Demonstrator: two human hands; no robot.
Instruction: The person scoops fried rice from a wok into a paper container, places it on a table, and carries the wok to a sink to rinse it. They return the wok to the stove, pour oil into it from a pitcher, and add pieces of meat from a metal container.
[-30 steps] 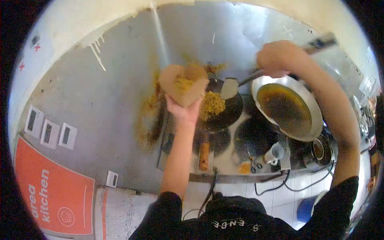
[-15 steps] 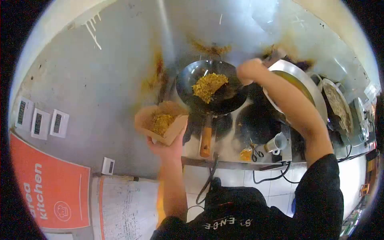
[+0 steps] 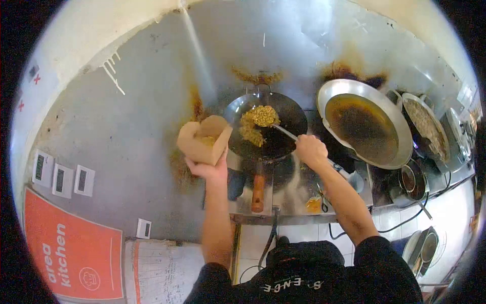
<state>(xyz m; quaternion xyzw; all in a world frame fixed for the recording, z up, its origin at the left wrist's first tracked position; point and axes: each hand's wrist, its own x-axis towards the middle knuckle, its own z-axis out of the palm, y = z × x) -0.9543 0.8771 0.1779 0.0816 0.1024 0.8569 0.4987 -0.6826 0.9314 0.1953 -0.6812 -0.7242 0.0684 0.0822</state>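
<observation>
My left hand (image 3: 210, 168) is closed around the underside of a brown paper food box (image 3: 218, 148), its top flaps standing up and some yellow-brown food showing inside. My right hand (image 3: 311, 150) grips the handle of a metal ladle (image 3: 286, 133). The ladle's bowl, heaped with fried rice (image 3: 264, 116), is over the black wok (image 3: 293, 116). More of the rice lies in the wok below and left of the bowl. The wok's wooden handle (image 3: 258, 193) points toward me. The box is just left of the wok rim.
To the right sits a large metal pan (image 3: 334, 93) of brown oil, with another pot (image 3: 424, 121) beyond it. Scissors (image 3: 323, 198) and an orange packet (image 3: 313, 204) lie near the front edge. A plastic jug (image 3: 356, 181) stands partly behind my right forearm.
My right hand has come down and left from above the oil pan, and the ladle now holds rice in the wok. The box has tilted, showing less of its contents.
</observation>
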